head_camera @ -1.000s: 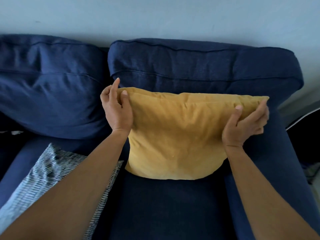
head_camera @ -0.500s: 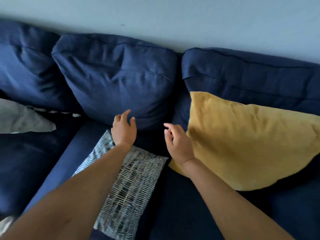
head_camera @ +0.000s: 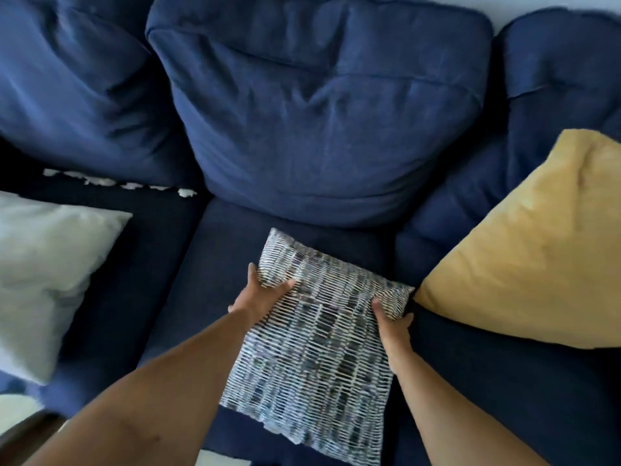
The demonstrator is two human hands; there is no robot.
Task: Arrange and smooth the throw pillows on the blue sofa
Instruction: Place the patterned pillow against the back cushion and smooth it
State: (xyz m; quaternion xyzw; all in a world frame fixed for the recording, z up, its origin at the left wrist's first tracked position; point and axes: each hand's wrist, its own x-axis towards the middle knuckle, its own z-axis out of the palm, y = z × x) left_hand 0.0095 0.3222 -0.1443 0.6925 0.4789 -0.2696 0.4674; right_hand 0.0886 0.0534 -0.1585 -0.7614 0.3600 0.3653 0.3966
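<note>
In the head view, the mustard-yellow square velvet throw pillow [head_camera: 534, 250] is seen propped upright against the back cushion at the right end of the navy-blue fabric sofa [head_camera: 215, 264], so that part of the arranging can be judged done, though its surface is too blurred for its smoothness to be told. The black-and-white woven striped throw pillow [head_camera: 316, 344] lies flat on the middle seat cushion, its far right corner just beside the yellow pillow's lower corner; it is not yet stood up. Its far left edge is pinched by the left hand [head_camera: 260, 299], thumb on top and fingers curled beneath, while its right edge is gripped by the right hand [head_camera: 391, 326], closed on the fabric near the far corner. The step in hand is judged to be the lifting of this pillow toward the creased middle back cushion [head_camera: 319, 112], in front of which open seat is left. A pale grey-white soft throw pillow [head_camera: 43, 270] lies slumped on the left seat and appears still to be dealt with. Some small white scraps [head_camera: 111, 183] are seen in the gap behind that seat; what they are cannot be told. Room for moving is ample upward and backward, tighter to the right, where the yellow pillow could be knocked.
</note>
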